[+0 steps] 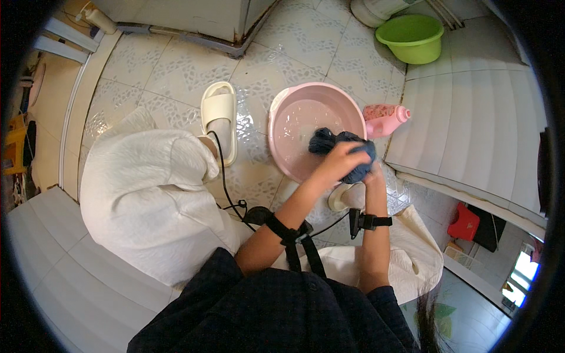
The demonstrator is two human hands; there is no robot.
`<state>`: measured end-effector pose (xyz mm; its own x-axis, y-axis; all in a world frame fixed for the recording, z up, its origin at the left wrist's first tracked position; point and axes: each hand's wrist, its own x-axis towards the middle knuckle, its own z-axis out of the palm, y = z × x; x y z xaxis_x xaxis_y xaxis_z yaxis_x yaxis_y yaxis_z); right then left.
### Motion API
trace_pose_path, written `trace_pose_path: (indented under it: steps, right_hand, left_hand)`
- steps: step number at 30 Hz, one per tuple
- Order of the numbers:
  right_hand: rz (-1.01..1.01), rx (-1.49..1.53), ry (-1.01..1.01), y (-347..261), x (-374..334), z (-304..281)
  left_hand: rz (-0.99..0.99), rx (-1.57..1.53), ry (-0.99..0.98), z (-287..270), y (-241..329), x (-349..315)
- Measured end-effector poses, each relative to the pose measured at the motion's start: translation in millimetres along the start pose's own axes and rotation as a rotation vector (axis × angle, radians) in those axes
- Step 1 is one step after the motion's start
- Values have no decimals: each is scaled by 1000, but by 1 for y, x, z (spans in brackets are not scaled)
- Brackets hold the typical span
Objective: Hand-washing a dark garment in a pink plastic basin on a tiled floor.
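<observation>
A wet-looking dark blue cloth (322, 142) is bunched at the near right rim of the pink basin (281, 150), part of it hanging inside over the water. From above, my left hand (344, 157) presses its fingers round the bundle. My right hand (374, 175) grips the same cloth from its near right side, and most of those fingers are hidden or blurred. Shallow, slightly cloudy water covers the basin's bottom. Just right of the rim, a pink bottle (385, 119) leans or lies with its cap pointing right.
My feet stand in cream slippers (218, 112), one left of the basin and one close under its near right side. A green basin (412, 39) is at the far right by the tiled wall (465, 123). Wet patterned floor tiles (176, 67) surround everything. A dark cable (223, 170) hangs by my left leg.
</observation>
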<state>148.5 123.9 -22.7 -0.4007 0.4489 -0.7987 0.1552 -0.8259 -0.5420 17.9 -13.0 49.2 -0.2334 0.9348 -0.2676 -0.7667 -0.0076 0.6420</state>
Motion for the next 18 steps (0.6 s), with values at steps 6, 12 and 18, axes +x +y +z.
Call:
trace_pose_path:
  steps: [6,12,18]
  right_hand:
    - [-360,-562,393,-24,-13,-25]
    - [-695,-1432,693,-36,-32,-11]
    - [-623,-1516,810,-41,-44,-7]
  left_hand:
    - [186,370,468,-57,8,21]
    - [298,484,611,-90,-16,30]
    - [318,551,617,-79,2,23]
